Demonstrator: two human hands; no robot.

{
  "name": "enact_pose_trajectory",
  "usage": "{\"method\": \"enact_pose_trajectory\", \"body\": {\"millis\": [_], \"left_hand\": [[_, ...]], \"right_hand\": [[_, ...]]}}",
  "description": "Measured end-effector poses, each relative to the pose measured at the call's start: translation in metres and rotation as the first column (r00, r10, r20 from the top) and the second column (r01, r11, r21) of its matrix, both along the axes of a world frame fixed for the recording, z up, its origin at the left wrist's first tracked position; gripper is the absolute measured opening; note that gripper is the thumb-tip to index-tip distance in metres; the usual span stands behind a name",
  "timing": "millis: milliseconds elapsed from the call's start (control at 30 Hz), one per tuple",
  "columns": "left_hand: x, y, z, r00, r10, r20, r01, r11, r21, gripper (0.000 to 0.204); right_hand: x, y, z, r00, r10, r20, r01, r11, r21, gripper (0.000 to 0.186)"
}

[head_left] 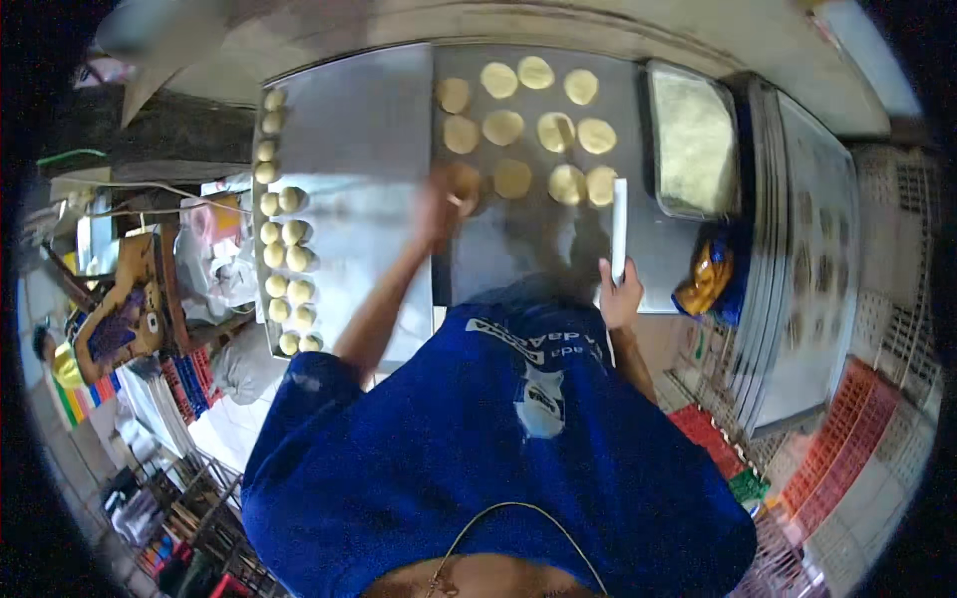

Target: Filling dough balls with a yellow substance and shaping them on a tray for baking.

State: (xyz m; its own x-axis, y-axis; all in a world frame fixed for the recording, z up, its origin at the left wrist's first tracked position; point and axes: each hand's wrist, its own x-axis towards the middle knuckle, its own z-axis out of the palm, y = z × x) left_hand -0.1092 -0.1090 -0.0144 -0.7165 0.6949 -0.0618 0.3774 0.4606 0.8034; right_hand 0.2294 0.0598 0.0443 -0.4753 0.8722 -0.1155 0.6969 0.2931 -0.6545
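- Dough discs (512,178) line a grey tray (474,244).
- Right hand (623,298): fingers grasping a white rod (620,221).
- Left hand (436,211): motion-blurred beside one disc, fingers' state impossible to tell.

Left hand (435,211) outstretched, blurred

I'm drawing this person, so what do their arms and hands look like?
The left sleeve is blue and short, with a pale smudge. The left forearm is bare. The right hand has no glove; the left hand is too blurred for small details.
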Motion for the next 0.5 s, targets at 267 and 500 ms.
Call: {"method": "enact_pose_trajectory", "body": {"millis": [267,500], "left_hand": [[0.211,0.098,0.021,0.683,-0.637,-0.359,0.583,0.771,-0.258,0.076],[0.228,0.022,0.024,0.875,-0.285,-0.392,0.297,0.954,-0.032,0.067]], "right_hand": [[0.041,0.029,0.014,0.988,0.072,-0.139,-0.038,0.971,0.235,0.030],[0.081,0.030,-0.033,0.812,0.584,-0.018,-0.506,0.718,0.479,0.051]]}}
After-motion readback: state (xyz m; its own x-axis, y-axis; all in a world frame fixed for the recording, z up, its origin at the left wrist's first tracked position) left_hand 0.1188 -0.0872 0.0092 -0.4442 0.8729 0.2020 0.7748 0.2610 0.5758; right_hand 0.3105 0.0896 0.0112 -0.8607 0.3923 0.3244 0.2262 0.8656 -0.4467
